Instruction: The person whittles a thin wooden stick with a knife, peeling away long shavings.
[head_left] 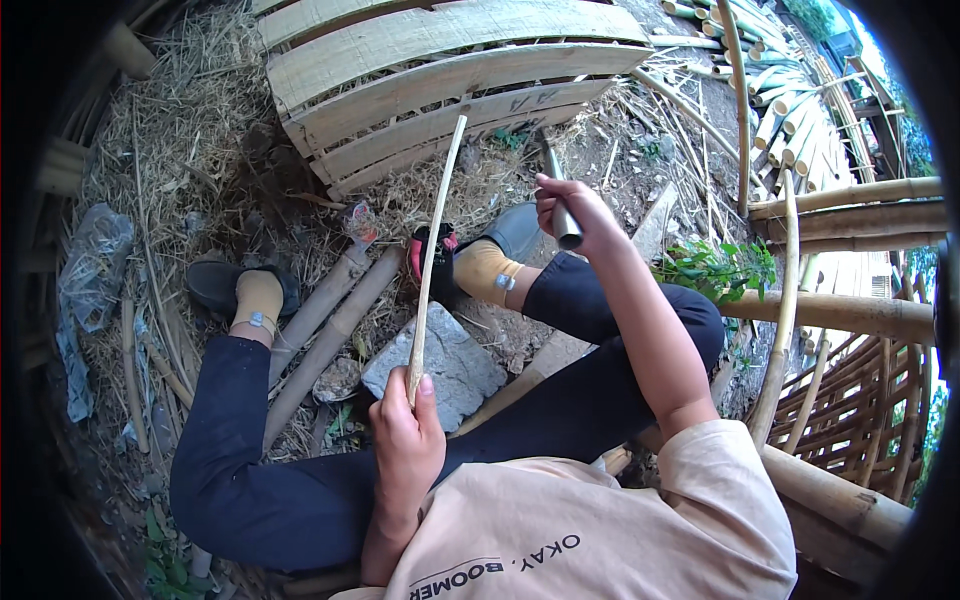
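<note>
My left hand (pixel 408 440) is closed round the lower end of a long, thin, pale bamboo stick (pixel 437 230). The stick points up and away, its far tip in front of the wooden crate (pixel 470 72). My right hand (pixel 580 210) grips a hand tool by its greyish, tube-like handle (pixel 568 232). A narrow part (pixel 549 155) of that tool reaches beyond my fingers; its kind I cannot make out. Tool and stick are apart. Below the stick lies a grey stone block (pixel 445 370), between my legs.
Two thick bamboo poles (pixel 335 335) lie beside the stone. A black and pink-red item (pixel 430 255) is by my right foot. Clear plastic (pixel 97 265) lies on straw at the left. Cut bamboo (pixel 790 120) is stacked at far right, near a bamboo fence (pixel 850 312) and a leafy plant (pixel 715 268).
</note>
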